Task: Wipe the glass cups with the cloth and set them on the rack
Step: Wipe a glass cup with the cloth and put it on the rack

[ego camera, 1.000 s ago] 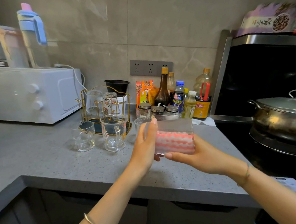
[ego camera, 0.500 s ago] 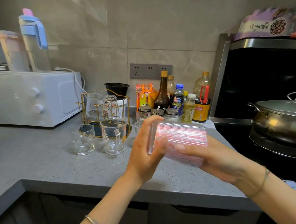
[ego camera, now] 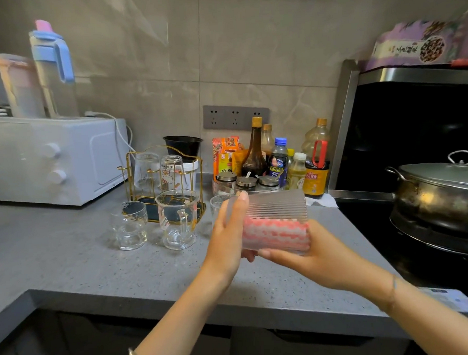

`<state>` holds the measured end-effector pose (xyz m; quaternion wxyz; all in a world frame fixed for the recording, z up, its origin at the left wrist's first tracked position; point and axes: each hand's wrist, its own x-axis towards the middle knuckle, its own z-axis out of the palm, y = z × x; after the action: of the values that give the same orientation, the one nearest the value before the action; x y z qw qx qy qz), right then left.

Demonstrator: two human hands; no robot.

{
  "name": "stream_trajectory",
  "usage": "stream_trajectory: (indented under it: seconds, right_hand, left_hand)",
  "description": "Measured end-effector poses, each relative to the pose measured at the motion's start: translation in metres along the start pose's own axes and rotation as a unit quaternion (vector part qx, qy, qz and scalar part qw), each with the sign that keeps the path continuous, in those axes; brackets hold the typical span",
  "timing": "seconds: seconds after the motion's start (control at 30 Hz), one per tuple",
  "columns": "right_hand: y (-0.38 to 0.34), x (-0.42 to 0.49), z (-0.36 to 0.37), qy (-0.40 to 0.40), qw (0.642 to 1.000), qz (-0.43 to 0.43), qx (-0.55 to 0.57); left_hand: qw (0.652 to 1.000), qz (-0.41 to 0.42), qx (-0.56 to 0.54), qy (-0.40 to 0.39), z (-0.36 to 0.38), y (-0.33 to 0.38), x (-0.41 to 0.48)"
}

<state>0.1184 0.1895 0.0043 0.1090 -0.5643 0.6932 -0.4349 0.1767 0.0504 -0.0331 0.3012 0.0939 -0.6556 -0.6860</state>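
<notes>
The right hand (ego camera: 321,259) grips a ribbed cup (ego camera: 277,206) on its side, cloth (ego camera: 273,233) inside. The left hand (ego camera: 225,243) lies flat, fingers (ego camera: 240,207) straight, against its end.

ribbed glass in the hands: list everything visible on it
Clear ribbed glass, fine ridges running sideways, so it seems to lie on its side, held above the grey counter. A pink-and-white cloth shows through its lower half. The left hand lies flat against its left end, fingers straight; the right hand cradles it from below.
</notes>
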Motion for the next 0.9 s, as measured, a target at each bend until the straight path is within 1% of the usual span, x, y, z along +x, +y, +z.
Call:
stream_trajectory:
  seconds: [0.07,0.17,0.27,0.37,0.43,0.47,0.53,0.6,0.7,0.77,0.8,0.83,0.9]
  right_hand:
    - [0.002,-0.001,0.004,0.016,1.0,-0.009,0.009]
    - [0.004,-0.001,0.008,0.02,0.998,0.011,0.06]
    - [0.006,0.0,0.007,0.008,0.989,0.046,0.141]
    - [0.007,0.001,0.003,-0.001,0.968,0.084,0.235]
    - [0.005,0.002,0.0,-0.008,0.964,0.087,0.25]
    - [0.005,0.003,-0.002,-0.008,0.966,0.083,0.244]
    - [0.003,0.005,-0.006,-0.003,0.972,0.079,0.224]
    - [0.002,0.006,-0.012,0.008,0.979,0.075,0.192]
    - [0.005,0.006,-0.017,0.01,0.995,0.063,0.074]
    - [0.007,0.006,-0.014,0.002,0.998,0.054,0.018]
    - [0.008,0.005,-0.012,-0.001,0.999,0.049,0.01]
    - [0.008,0.005,-0.009,0.0,0.999,0.045,0.01]
    - [0.007,0.003,-0.005,0.011,0.999,0.034,0.027]
  left_hand:
    - [0.999,0.032,-0.004,0.025,0.002,-0.003,-0.001]
    - [0.991,0.12,0.022,0.053,0.0,-0.016,-0.001]
    - [0.98,0.187,0.046,0.051,-0.004,-0.026,-0.001]
    - [0.963,0.254,0.081,0.046,-0.005,-0.029,-0.001]
    - [0.953,0.286,0.09,0.03,-0.006,-0.027,0.0]
    - [0.954,0.286,0.088,0.02,-0.007,-0.027,0.001]
    - [0.964,0.247,0.093,0.006,-0.008,-0.024,0.003]
    - [0.976,0.185,0.111,-0.007,-0.008,-0.018,0.002]
    - [0.995,0.047,0.068,-0.051,-0.006,-0.006,0.003]
    - [0.997,-0.031,0.041,-0.051,-0.005,-0.002,0.006]
    - [0.997,-0.049,0.038,-0.042,-0.003,-0.002,0.007]
    - [0.998,-0.049,0.035,-0.03,-0.001,-0.002,0.005]
    - [1.0,-0.016,0.024,0.0,0.003,-0.003,0.002]
